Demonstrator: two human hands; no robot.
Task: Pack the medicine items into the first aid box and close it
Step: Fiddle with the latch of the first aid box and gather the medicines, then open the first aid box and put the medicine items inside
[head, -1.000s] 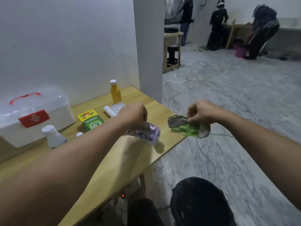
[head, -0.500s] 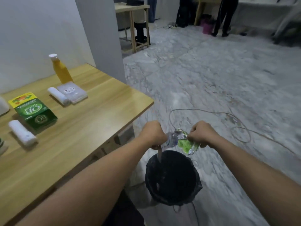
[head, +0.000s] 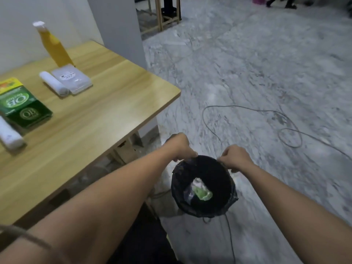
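My left hand (head: 181, 148) and my right hand (head: 236, 159) are low over a black lined bin (head: 225, 199) on the floor, right of the table. Each hand's fingertips are pinched at the far rim of the bin liner. A crumpled clear and green wrapper (head: 201, 191) lies at the bottom of the bin. On the wooden table (head: 114, 103) are a yellow bottle (head: 52, 47), a flat white pack (head: 72, 80), a white roll (head: 54, 85), a green box (head: 22, 106) and a second white roll (head: 9, 137). The first aid box is out of view.
A thin cable (head: 247, 111) loops over the marble floor beyond the bin. A grey pillar (head: 118, 25) stands behind the table corner. A wooden stand (head: 165, 18) and people's feet are far back.
The wrappers that both hands held above the bin now lie inside it. Both hands have dropped to the bin's rim. The view has tilted further down.
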